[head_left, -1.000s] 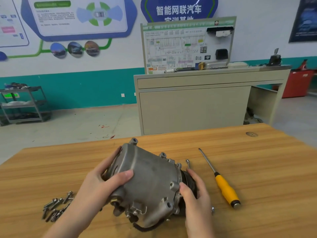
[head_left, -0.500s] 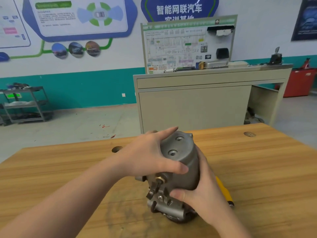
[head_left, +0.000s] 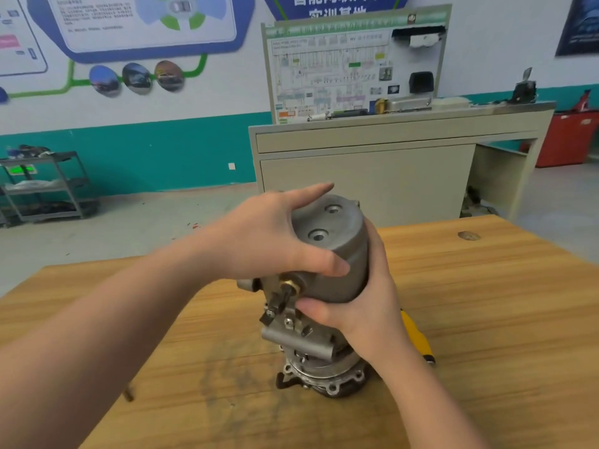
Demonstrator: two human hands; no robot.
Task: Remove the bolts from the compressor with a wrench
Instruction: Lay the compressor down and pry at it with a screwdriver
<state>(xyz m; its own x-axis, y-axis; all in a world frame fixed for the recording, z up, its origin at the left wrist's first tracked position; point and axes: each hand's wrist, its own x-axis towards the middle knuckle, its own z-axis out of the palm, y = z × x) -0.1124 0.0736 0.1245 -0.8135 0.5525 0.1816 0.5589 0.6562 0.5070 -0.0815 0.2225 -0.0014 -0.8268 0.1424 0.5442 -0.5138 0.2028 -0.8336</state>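
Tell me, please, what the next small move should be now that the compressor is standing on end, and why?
Probably settle the compressor flat on the table and free the right hand. Both the right and the left hand grip its body, so neither holds a tool, and it stands upright on its narrower pulley end. No wrench is in view; only a yellow handle shows behind the right hand.

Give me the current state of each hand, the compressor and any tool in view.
Left hand: grips the compressor's upper body.
Right hand: grips its right side.
Compressor: upright on the table, pulley end down.
Screwdriver: lying on table behind right hand, mostly hidden.
Wrench: not visible.
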